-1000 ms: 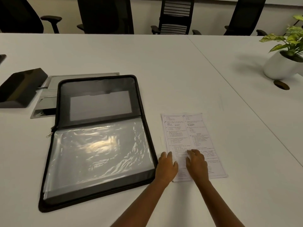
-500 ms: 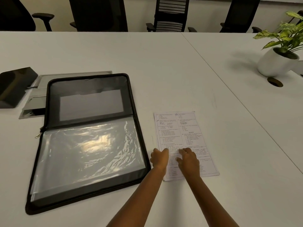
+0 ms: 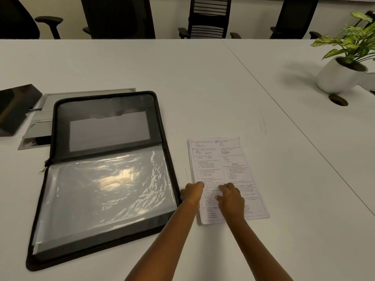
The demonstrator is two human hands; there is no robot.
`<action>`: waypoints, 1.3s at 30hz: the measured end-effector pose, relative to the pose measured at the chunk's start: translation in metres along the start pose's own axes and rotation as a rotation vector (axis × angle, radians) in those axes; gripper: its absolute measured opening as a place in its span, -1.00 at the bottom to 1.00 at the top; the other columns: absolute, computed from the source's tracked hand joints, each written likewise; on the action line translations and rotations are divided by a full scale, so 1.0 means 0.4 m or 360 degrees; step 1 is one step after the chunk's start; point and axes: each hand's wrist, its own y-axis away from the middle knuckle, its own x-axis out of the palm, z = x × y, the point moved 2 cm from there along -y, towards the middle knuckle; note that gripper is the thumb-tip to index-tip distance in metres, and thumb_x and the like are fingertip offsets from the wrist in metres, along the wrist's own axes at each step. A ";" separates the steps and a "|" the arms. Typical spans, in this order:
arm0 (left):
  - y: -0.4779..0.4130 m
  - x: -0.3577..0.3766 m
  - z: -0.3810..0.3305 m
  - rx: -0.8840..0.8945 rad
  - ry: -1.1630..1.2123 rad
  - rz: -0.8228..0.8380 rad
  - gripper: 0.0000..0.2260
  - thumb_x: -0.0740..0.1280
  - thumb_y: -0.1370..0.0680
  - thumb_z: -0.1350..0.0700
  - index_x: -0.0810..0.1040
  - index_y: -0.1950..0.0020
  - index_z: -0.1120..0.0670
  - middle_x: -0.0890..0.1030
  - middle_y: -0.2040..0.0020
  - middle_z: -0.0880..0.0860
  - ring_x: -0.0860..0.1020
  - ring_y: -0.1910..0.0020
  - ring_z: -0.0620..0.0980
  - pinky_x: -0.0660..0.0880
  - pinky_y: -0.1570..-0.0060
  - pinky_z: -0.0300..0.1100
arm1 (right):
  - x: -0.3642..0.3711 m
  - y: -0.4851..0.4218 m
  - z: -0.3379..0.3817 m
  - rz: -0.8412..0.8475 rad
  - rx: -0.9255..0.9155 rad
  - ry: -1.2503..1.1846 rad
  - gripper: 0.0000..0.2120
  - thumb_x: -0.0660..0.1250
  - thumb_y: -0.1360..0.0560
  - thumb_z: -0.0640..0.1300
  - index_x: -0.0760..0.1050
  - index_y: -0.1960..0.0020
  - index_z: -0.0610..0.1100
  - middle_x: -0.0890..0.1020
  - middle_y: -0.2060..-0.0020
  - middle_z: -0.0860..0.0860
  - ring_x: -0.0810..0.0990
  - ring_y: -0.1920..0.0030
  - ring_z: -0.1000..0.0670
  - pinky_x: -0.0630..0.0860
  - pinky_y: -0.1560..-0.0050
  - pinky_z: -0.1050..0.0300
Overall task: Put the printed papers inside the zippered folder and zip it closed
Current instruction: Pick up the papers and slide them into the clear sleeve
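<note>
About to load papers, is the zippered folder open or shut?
Open. The zippered folder lies spread flat on the table, clear sleeves exposed, printed papers beside it.

Both hands forward, left point(image 3: 191, 192) and right point(image 3: 231, 199) (fingers curled), palms down

The table point(image 3: 203, 78) is smooth, matt white. On it the zippered folder point(image 3: 105, 171) has a dull black fabric-like border, and its near half holds clear plastic sleeves point(image 3: 109, 189), glossy and wrinkled. Just right of the folder lie matt white printed papers point(image 3: 223, 165). Behind the folder sits a brushed grey metal-looking panel point(image 3: 40, 122); far right of it, a smooth white plant pot point(image 3: 338, 78).
</note>
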 end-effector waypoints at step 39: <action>0.080 -0.132 -0.132 0.0861 -0.0064 0.0369 -0.63 0.25 -0.50 0.44 0.43 -0.29 0.25 0.53 -0.25 0.22 0.52 -0.17 0.08 0.47 -0.18 -0.10 | -0.221 -0.017 -0.099 -0.0326 0.0180 -0.2035 -0.84 0.29 -0.48 -0.27 0.53 0.01 -0.06 0.63 0.08 -0.03 0.62 0.08 -0.09 0.66 0.15 0.12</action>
